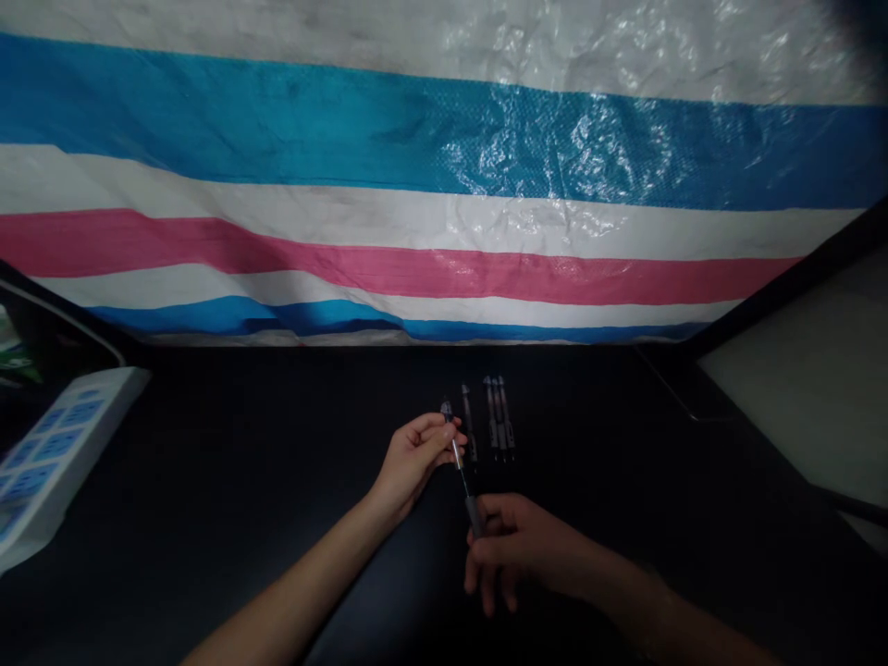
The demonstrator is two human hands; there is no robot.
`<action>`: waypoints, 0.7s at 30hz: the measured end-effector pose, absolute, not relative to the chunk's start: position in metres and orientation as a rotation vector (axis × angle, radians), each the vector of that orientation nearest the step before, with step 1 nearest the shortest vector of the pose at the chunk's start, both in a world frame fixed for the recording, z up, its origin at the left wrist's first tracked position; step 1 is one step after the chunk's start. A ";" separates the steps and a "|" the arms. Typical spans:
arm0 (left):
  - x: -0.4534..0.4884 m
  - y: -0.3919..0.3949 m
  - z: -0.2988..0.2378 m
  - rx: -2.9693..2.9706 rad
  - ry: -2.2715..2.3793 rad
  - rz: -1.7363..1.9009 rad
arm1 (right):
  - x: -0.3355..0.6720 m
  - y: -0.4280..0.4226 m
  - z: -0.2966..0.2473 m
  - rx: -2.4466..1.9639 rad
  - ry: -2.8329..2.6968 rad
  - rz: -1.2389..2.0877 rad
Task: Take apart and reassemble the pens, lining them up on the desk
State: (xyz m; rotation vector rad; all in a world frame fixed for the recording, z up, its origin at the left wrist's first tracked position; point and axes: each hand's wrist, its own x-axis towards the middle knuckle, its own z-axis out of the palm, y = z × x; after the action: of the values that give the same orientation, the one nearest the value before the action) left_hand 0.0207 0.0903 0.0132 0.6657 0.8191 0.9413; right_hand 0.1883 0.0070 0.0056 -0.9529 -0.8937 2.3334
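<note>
Head view, and it's a two-handed hold on one pen: the held pen [458, 455] sits up off the tabletop [242, 425], aslant between the hands, its far end leaning left. Left hand [416, 460] has thumb and fingers pinching the pale barrel toward the far end; right hand [531, 541] has thumb and forefinger closed on the dark near end, the other fingers hanging loose. Between the two grips shows a thin dark stretch, and whether the parts are joined there, I can't tell. Just right of the held pen lies a lone pen [467, 412], very near the left fingertips, touching or not is too dim to call; further right, three pens [499, 416] lie side by side. Well off to the held pen's left, a power strip [69, 444]; beyond it, a striped sheet [277, 139]. Danger spots? That thin middle looks the weak point: a sideways pull from either hand could bend it, and a slack right pinch could let the near end drop. A careless sweep of the left fingers might knock the lone pen into the three.
</note>
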 end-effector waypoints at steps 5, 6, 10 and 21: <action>0.017 0.094 0.015 0.588 0.819 0.988 | 0.189 0.007 0.008 -0.936 -0.939 2.363; 0.016 0.095 0.015 0.580 0.828 1.002 | 0.190 0.007 0.009 -0.939 -0.945 2.368; 0.012 0.100 0.017 0.546 0.859 1.075 | 0.190 0.007 0.010 -0.951 -0.959 2.390; 0.015 0.097 0.018 0.554 0.863 1.065 | 0.190 0.007 0.015 -0.968 -0.993 2.376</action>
State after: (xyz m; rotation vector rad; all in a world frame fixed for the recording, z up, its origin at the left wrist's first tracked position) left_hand 0.0149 0.0966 0.0179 0.5545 0.8631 1.0648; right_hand 0.1899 0.0068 0.0147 -0.9681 -0.9929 2.3759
